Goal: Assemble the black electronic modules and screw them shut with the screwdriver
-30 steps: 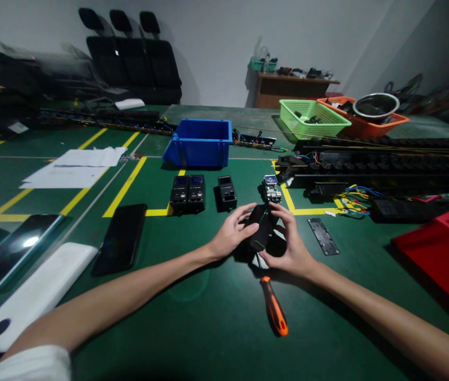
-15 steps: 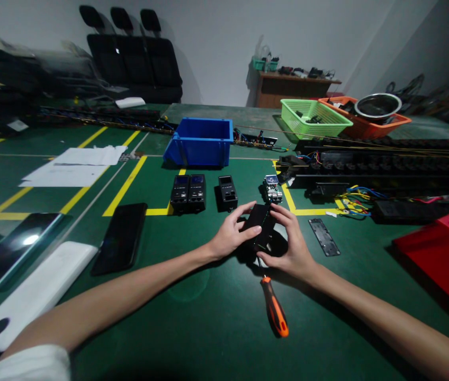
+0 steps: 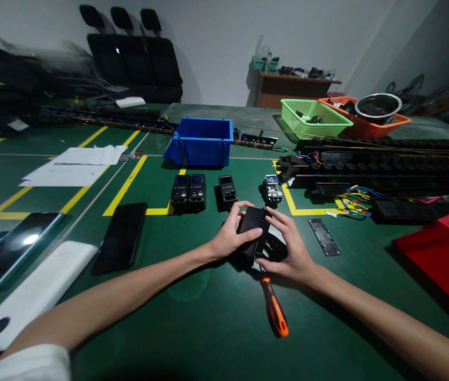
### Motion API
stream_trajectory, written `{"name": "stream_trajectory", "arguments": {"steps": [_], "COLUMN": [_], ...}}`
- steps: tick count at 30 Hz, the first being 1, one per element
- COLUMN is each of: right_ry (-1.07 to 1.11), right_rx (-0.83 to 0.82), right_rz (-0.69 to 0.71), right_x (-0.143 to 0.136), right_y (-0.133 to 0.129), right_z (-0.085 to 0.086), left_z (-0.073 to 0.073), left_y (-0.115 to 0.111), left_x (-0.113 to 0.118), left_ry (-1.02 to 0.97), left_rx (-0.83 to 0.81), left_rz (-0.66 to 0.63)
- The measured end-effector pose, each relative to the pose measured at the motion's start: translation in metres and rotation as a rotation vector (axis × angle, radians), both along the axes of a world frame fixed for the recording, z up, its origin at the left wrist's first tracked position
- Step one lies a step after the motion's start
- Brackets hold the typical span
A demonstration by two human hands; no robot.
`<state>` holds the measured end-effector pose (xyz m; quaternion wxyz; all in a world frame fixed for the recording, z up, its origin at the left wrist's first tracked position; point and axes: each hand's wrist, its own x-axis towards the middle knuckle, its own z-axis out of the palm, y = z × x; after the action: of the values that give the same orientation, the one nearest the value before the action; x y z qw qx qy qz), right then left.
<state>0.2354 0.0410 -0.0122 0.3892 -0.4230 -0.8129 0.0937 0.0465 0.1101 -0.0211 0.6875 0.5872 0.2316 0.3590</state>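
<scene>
My left hand (image 3: 230, 233) grips a black box-shaped case (image 3: 252, 219), its thumb lying across the top face. At the case's right side, my right hand (image 3: 290, 246) pinches the edge between fingers and thumb. Dark slotted parts show under and between the hands, partly in shadow. A screwdriver (image 3: 275, 309) with an orange and black handle lies just below, its tip near the case. Beyond the hands stand a circuit board module (image 3: 272, 189), a single black module (image 3: 227, 191) and a pair of black modules (image 3: 188, 193). A flat dark cover (image 3: 324, 237) lies to the right.
A blue bin (image 3: 203, 145) stands behind the modules. Phones (image 3: 119, 238) and a white slab (image 3: 34, 296) lie left, with papers (image 3: 73, 166) beyond. On the right are a red bin (image 3: 447, 254), loose wires (image 3: 357, 201) and long black assemblies (image 3: 347, 161). A person sits far left.
The black case has tilted and shifted slightly left in my hands, showing more of its top face. My right fingers have moved a little left with it.
</scene>
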Motion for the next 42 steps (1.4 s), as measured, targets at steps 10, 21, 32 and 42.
{"name": "stream_trajectory", "arguments": {"steps": [10,21,32,42], "right_ry": [-0.082,-0.083,-0.685,-0.382], "right_rx": [0.013,-0.074,-0.497,-0.597], "right_rz": [0.099,0.03,-0.056,-0.136], "right_x": [0.002,0.002,-0.019,0.018], "right_y": [0.001,0.0,-0.043,-0.005], "right_z": [-0.002,-0.004,0.042,0.039], "left_z": [0.002,0.004,0.005,0.006], "left_y": [-0.002,-0.002,-0.004,-0.004], "left_x": [-0.002,-0.001,-0.002,-0.002], "left_ry": [0.106,0.188,0.267,0.271], "left_rx": [0.333,0.474,0.472,0.457], "left_rz": [0.038,0.205,0.285,0.29]}}
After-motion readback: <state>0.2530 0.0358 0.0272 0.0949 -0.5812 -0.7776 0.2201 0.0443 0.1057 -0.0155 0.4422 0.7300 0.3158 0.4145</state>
